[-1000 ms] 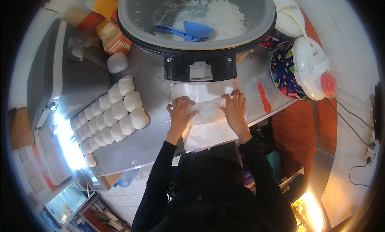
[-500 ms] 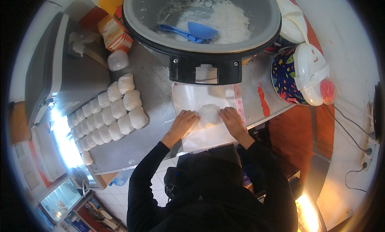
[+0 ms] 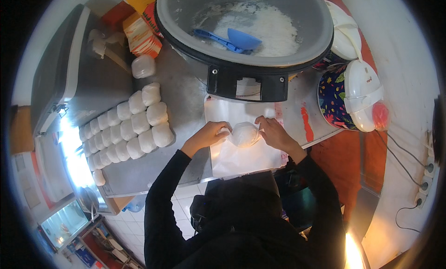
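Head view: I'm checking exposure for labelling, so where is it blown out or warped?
Head view: harsh glare washes out the left counter edge beside the white wrapped bundles; a bright flare sits at bottom right; fisheye bends the big pot; both hands stay sharp.

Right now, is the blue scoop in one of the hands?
No, the blue scoop lies in the big pot on the rice, while both hands wrap a rice ball.
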